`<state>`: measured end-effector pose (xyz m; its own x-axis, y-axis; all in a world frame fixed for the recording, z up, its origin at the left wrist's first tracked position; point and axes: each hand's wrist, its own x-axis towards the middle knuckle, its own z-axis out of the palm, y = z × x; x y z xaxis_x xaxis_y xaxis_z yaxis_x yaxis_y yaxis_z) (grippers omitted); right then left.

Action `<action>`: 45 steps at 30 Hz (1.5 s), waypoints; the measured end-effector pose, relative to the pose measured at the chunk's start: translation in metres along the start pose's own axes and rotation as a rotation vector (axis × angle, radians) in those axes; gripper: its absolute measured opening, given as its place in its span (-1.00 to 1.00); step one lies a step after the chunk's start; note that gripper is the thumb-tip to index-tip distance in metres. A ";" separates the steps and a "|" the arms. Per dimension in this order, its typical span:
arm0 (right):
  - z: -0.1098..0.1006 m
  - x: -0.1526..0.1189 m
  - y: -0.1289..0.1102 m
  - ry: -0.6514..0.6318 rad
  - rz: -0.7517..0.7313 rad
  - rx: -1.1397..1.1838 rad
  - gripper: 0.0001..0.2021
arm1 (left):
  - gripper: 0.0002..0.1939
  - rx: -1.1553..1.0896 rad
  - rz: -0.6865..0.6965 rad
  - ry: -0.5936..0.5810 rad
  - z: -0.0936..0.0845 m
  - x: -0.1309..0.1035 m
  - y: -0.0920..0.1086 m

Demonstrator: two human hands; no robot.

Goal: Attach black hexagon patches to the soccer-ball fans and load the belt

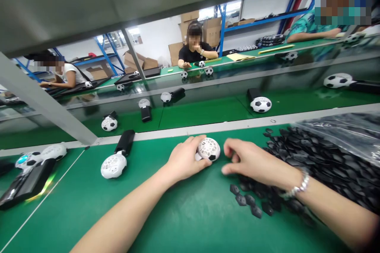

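Note:
My left hand (188, 158) grips a round white football-patterned piece (209, 149) by its left side, over the green table (166, 213). The piece has an open lattice on top and a black patch on its lower right side. Just right of it is my right hand (243, 158), thumb and fingers curved with a gap between them and nothing visible in it. Small black pieces (242, 199) lie scattered below my right hand, next to a large heap of them (323, 162). Left of my hands lies another white ball piece (113, 166) with a black handle (125, 142).
Football-patterned units (261, 104) lie on the green conveyor (204, 106) beyond the table edge. More units with dark parts (38, 178) are at the far left. A clear plastic bag (350, 134) lies at the right. Three people sit across the line; a metal post (50, 102) stands left.

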<state>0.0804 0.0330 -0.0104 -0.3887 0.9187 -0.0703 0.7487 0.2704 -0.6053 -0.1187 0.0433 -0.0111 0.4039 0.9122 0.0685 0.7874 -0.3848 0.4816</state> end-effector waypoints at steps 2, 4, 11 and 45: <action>-0.005 -0.008 -0.002 -0.141 0.015 -0.187 -0.80 | -0.31 0.008 -0.002 -0.023 -0.002 0.001 -0.002; -0.004 -0.013 -0.003 -0.208 -0.010 -0.261 -0.86 | -0.32 0.022 0.018 -0.048 -0.004 0.001 -0.003; -0.003 -0.015 -0.012 -0.269 -0.137 -0.151 -0.85 | -0.25 0.083 0.171 -0.076 -0.009 -0.001 -0.010; 0.013 0.000 -0.008 0.133 -0.197 0.280 -0.89 | -0.26 -0.021 0.067 -0.026 -0.002 -0.002 -0.005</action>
<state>0.0680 0.0269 -0.0159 -0.4238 0.8912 0.1616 0.4834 0.3734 -0.7918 -0.1246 0.0441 -0.0119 0.4676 0.8805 0.0784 0.7484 -0.4415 0.4950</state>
